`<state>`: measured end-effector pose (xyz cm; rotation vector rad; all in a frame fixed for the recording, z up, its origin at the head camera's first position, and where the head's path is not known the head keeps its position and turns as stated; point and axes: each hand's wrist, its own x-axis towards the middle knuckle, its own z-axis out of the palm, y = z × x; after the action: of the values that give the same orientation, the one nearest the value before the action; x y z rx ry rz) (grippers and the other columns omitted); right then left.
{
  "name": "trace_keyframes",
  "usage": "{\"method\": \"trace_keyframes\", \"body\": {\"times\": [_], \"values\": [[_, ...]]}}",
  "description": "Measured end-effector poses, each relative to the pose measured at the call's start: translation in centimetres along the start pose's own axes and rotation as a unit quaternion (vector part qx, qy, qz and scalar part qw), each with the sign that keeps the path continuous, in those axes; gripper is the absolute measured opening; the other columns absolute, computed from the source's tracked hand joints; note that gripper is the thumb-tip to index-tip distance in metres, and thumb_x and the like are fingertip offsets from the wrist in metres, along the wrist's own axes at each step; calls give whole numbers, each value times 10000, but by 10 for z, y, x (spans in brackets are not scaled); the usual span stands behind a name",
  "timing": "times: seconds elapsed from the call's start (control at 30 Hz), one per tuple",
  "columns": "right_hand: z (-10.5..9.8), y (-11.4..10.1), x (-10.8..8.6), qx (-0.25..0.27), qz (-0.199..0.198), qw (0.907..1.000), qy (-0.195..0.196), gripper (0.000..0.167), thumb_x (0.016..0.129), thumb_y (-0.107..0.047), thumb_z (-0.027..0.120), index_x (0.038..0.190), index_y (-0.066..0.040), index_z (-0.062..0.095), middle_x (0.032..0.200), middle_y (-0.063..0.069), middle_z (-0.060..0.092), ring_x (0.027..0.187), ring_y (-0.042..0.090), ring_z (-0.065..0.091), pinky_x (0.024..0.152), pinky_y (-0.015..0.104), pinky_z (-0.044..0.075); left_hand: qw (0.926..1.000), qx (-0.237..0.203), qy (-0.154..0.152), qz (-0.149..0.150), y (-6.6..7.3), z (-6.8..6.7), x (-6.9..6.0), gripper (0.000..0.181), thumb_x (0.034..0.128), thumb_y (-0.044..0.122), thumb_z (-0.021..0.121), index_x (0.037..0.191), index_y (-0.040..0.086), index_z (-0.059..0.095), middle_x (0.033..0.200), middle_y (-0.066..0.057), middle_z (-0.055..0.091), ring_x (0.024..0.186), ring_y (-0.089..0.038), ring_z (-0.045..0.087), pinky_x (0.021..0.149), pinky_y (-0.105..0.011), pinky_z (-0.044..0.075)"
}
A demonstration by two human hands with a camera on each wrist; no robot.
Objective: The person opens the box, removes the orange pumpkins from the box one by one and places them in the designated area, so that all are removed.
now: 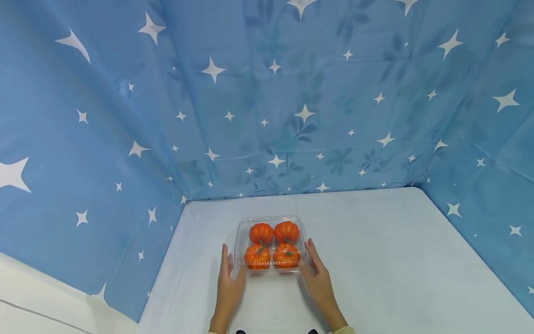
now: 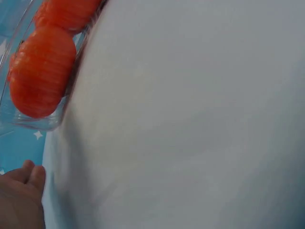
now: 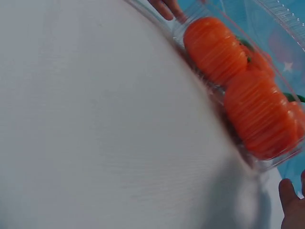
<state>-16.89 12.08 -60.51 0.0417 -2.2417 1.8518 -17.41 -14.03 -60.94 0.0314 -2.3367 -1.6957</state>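
A clear plastic box (image 1: 271,270) stands on the white table with several orange pumpkins (image 1: 286,232) with green stems inside. The left hand (image 1: 230,287) is beside the box's left side, fingers extended; the right hand (image 1: 320,287) is at its right side in the same way. In the left wrist view the left hand (image 2: 21,195) shows a gap to the box's near corner, pumpkins (image 2: 43,71) behind the clear wall. The right wrist view has the right hand (image 3: 293,205) just off the box's corner, near the pumpkins (image 3: 259,114). Whether any fingertip touches the box in the head view, I cannot tell.
The white table (image 1: 375,260) extends on both sides of the box. A blue curtain (image 1: 250,116) with white stars and leaf prints hangs behind the table and along its left and right sides. A pale surface (image 1: 50,301) lies at the lower left.
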Motion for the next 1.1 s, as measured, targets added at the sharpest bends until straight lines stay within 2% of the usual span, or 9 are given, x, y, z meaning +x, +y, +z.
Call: {"method": "trace_keyframes", "body": {"times": [0.07,0.17,0.23,0.37,0.47,0.6,0.8,0.97,1.1], "values": [[-2,-7,3,-116,-119,9999,-17,573,1082,-123,643,1623,-62,465,1744,98,292,1598,352,237,1220,322,292,9985,405,-377,51,2,-3,6,1004,1004,235,750,1745,203,73,1789,-120,107,1588,-436,229,1241,-651,252],[-4,-18,11,-222,-263,9994,-11,546,1089,-154,643,1603,-48,490,1737,108,309,1593,349,262,1216,483,297,9906,1066,-858,92,4,-6,16,1125,951,452,794,1746,213,35,1791,-122,94,1594,-445,206,1224,-699,246],[-6,-26,16,-253,-276,9993,-18,529,1093,-163,636,1594,-55,505,1734,97,320,1594,335,272,1215,516,301,9842,1403,-1072,154,5,-7,21,1165,922,547,797,1745,179,59,1782,-151,126,1574,-468,253,1205,-713,281],[-8,-39,31,-194,-456,9988,-38,497,1096,-149,619,1572,-42,525,1704,117,379,1585,342,299,1224,538,296,9761,1726,-1309,153,7,-10,26,1196,895,600,804,1731,87,119,1776,-170,136,1566,-472,274,1208,-696,302],[-10,-47,45,-110,-597,9981,-81,480,1110,-159,591,1568,-34,524,1671,140,431,1566,365,337,1221,536,307,9745,1729,-1427,112,7,-11,28,1197,903,604,798,1721,48,124,1789,-142,73,1584,-450,235,1225,-666,288],[-14,-58,69,37,-532,9983,-234,484,1140,-216,535,1590,-46,492,1657,154,450,1533,387,394,1208,532,347,9765,1509,-1536,107,7,-9,28,1202,917,588,794,1712,12,99,1795,-131,7,1597,-433,197,1248,-624,257],[-21,-68,113,399,-410,9963,-647,544,1177,-303,424,1649,-37,381,1663,196,419,1521,397,404,1244,564,328,9817,1101,-1550,39,7,-8,22,1216,910,548,818,1710,5,80,1793,-141,-3,1542,-452,333,1248,-561,281],[-24,-67,147,763,47,9912,-1084,670,1176,-463,347,1698,-52,257,1687,210,363,1538,405,367,1270,588,264,9828,1008,-1549,4,5,-6,15,1211,912,555,813,1715,20,81,1795,-130,-1,1495,-460,419,1224,-553,329],[-24,-63,165,1124,504,9819,-1437,755,1167,-531,297,1718,-41,131,1736,207,256,1587,408,263,1294,572,193,9831,1050,-1496,108,4,-5,12,1193,920,542,809,1709,1,95,1793,-148,10,1476,-476,440,1211,-572,345]]}}
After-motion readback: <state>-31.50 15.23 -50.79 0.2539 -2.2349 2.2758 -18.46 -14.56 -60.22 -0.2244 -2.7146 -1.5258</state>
